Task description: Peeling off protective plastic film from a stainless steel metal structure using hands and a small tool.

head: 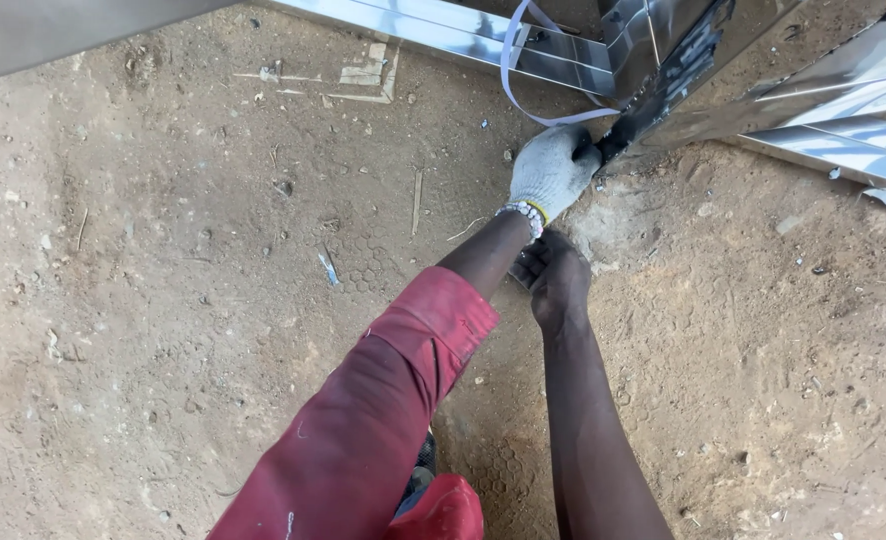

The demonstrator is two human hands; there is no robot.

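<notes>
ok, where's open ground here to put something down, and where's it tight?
Open: the dirt left of the red sleeve, only pebbles and scraps. Also the ground lower right, between the bare right hand and the shiny metal frame. Tight: top right, where the gloved left hand grips a dark tool against the frame, beside a loose white strap.

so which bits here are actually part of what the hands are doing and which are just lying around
In use:
- gloved left hand, gripping the dark scraper-like tool
- shiny metal frame that the tool touches
- bare right hand, low near the ground

Lying about:
- white strap loop
- flat debris scraps
- small bluish sliver
- dirt ground
</notes>
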